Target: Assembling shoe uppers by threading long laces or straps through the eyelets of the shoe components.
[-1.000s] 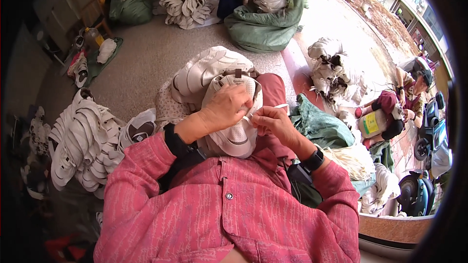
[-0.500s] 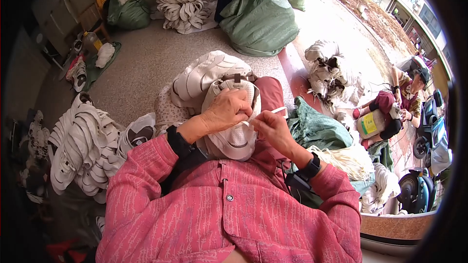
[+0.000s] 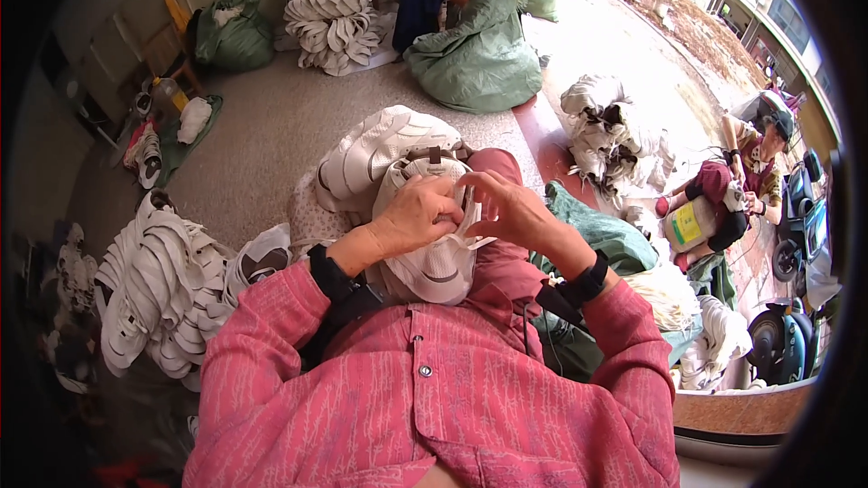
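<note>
A white shoe upper (image 3: 436,273) with a brown loop on its tongue lies on my lap. My left hand (image 3: 418,212) rests over it, fingers curled closed on its lacing edge. To the right, my right hand (image 3: 515,212) is bent at the upper's other edge, its index finger arched away from the thumb. A thin white shoelace (image 3: 482,241) passes by the thumb, seemingly held in the right fingers; the exact grip is partly hidden. Beyond the hands, more white uppers (image 3: 375,152) lie stacked against my knee.
Piled uppers stand at my left (image 3: 154,285), by the far wall (image 3: 333,23) and right of centre (image 3: 610,131). A green sack (image 3: 479,63) stands before a seated person; another person (image 3: 755,158) sits at right. Pale laces (image 3: 665,294) lie on green cloth (image 3: 597,230) beside me.
My right hand has moved up and opened its index finger from a pinch on the shoelace. The lace's free end now hangs lower. My left hand stays on the upper.
</note>
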The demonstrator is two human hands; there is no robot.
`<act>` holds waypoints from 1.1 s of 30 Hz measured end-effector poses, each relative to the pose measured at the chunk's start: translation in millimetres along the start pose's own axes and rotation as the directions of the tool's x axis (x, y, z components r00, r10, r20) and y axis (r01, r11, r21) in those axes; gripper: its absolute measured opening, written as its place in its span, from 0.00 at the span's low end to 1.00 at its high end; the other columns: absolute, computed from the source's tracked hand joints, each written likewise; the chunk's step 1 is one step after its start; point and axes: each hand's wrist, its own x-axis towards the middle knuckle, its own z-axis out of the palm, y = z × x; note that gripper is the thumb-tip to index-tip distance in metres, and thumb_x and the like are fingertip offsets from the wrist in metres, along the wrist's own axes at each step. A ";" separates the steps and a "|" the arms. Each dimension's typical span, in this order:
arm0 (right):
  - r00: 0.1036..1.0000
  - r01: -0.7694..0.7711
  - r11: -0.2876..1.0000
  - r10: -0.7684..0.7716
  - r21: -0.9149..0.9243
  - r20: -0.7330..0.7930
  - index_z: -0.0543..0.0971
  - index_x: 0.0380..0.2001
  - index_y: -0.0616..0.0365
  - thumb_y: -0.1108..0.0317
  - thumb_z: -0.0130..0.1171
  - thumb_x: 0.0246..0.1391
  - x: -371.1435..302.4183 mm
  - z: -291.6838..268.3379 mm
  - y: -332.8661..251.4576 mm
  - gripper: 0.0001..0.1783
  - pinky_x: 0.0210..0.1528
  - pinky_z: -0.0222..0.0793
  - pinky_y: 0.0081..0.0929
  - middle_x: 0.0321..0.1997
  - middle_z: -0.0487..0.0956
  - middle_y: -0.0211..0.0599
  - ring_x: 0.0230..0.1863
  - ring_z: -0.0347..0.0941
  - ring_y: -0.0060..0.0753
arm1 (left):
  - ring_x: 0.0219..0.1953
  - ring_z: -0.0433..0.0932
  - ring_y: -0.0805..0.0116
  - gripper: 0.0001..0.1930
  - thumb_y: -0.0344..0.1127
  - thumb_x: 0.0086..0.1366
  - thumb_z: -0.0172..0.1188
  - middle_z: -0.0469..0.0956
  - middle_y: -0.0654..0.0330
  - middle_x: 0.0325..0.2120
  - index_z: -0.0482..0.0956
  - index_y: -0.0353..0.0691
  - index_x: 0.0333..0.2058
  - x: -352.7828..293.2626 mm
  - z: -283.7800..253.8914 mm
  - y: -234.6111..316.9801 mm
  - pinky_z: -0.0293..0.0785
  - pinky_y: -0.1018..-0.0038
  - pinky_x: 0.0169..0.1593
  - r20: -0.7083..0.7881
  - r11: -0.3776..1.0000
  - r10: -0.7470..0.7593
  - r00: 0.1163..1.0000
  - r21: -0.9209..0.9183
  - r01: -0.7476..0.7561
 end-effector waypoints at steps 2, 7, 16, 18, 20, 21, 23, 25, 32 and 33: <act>0.997 0.076 0.997 -0.076 -0.023 -0.003 0.69 0.49 0.54 0.67 0.74 0.35 4.4 -0.2 9.4 0.35 0.39 0.72 0.35 0.38 0.75 0.41 0.38 0.76 0.42 | 0.38 0.71 0.61 0.06 0.33 0.50 0.64 0.70 0.61 0.28 0.82 0.43 0.29 0.3 0.4 -0.6 0.63 0.66 0.47 -0.007 1.000 0.024 1.000 -0.016 -0.024; 0.992 0.128 0.990 -0.128 0.061 0.006 0.71 0.44 0.54 0.66 0.73 0.36 6.5 -1.8 16.6 0.30 0.39 0.72 0.38 0.36 0.76 0.43 0.39 0.77 0.44 | 0.38 0.72 0.61 0.05 0.34 0.50 0.64 0.70 0.61 0.28 0.82 0.44 0.27 2.1 -2.5 2.0 0.64 0.66 0.46 0.013 1.000 -0.009 1.000 -0.009 0.009; 0.964 0.262 0.937 -0.262 -0.232 0.032 0.71 0.37 0.54 0.57 0.72 0.37 11.8 -1.8 22.4 0.26 0.35 0.68 0.41 0.32 0.74 0.40 0.34 0.74 0.50 | 0.37 0.72 0.60 0.04 0.34 0.51 0.63 0.70 0.60 0.28 0.82 0.44 0.27 3.3 1.4 0.1 0.64 0.66 0.46 -0.001 0.999 0.020 1.000 0.026 -0.020; 0.962 0.267 0.937 -0.274 -0.224 0.002 0.72 0.36 0.54 0.56 0.71 0.39 12.3 -2.8 15.2 0.25 0.35 0.68 0.41 0.32 0.75 0.40 0.35 0.74 0.50 | 0.37 0.72 0.61 0.04 0.34 0.51 0.64 0.70 0.61 0.28 0.81 0.44 0.27 3.2 2.6 0.6 0.64 0.66 0.46 -0.005 0.999 0.015 1.000 0.042 -0.015; 0.988 0.153 0.969 -0.146 -0.194 0.052 0.72 0.36 0.54 0.55 0.71 0.39 10.7 -8.0 6.9 0.24 0.36 0.67 0.41 0.33 0.75 0.41 0.36 0.74 0.50 | 0.37 0.72 0.61 0.03 0.34 0.51 0.63 0.70 0.61 0.28 0.80 0.44 0.26 2.5 4.2 0.5 0.64 0.66 0.46 -0.039 0.997 0.029 0.999 0.071 -0.026; 0.995 0.031 0.985 -0.014 -0.169 0.100 0.73 0.35 0.55 0.54 0.71 0.40 10.0 -9.3 4.4 0.24 0.36 0.67 0.41 0.33 0.75 0.41 0.36 0.74 0.50 | 0.37 0.72 0.61 0.03 0.34 0.51 0.63 0.70 0.61 0.28 0.80 0.44 0.26 2.5 4.4 1.4 0.64 0.66 0.46 -0.041 0.997 0.028 0.999 0.071 -0.025; 0.993 0.042 0.983 -0.020 -0.181 0.119 0.73 0.35 0.55 0.53 0.71 0.39 11.2 -7.4 5.3 0.25 0.37 0.67 0.41 0.33 0.75 0.42 0.37 0.74 0.50 | 0.36 0.72 0.61 0.03 0.32 0.51 0.64 0.70 0.61 0.27 0.79 0.43 0.25 2.8 4.9 3.4 0.64 0.66 0.45 -0.054 0.997 0.049 0.997 0.068 -0.046; 0.990 0.057 0.979 -0.030 -0.194 0.139 0.74 0.36 0.55 0.51 0.72 0.38 13.6 -5.2 6.9 0.27 0.38 0.67 0.42 0.33 0.75 0.42 0.37 0.74 0.49 | 0.35 0.72 0.60 0.03 0.31 0.51 0.64 0.70 0.60 0.26 0.79 0.43 0.25 2.1 5.1 1.3 0.65 0.67 0.43 -0.083 0.996 0.072 0.994 0.067 -0.066; 0.972 0.136 0.991 -0.133 -0.001 0.194 0.72 0.32 0.59 0.41 0.68 0.43 9.7 -4.6 13.8 0.31 0.36 0.65 0.34 0.33 0.69 0.38 0.35 0.68 0.40 | 0.30 0.73 0.67 0.03 0.29 0.54 0.64 0.72 0.61 0.26 0.78 0.40 0.25 10.6 -32.3 -20.5 0.69 0.74 0.34 -0.223 0.981 -0.100 0.970 -0.182 0.060; 0.978 0.077 0.996 -0.084 0.044 0.190 0.72 0.32 0.60 0.40 0.64 0.47 9.3 -4.2 15.8 0.31 0.36 0.64 0.34 0.33 0.69 0.38 0.35 0.67 0.40 | 0.30 0.73 0.70 0.03 0.29 0.55 0.64 0.73 0.62 0.26 0.79 0.40 0.26 12.8 -47.7 -30.9 0.69 0.75 0.34 -0.308 0.978 -0.162 0.937 -0.175 0.112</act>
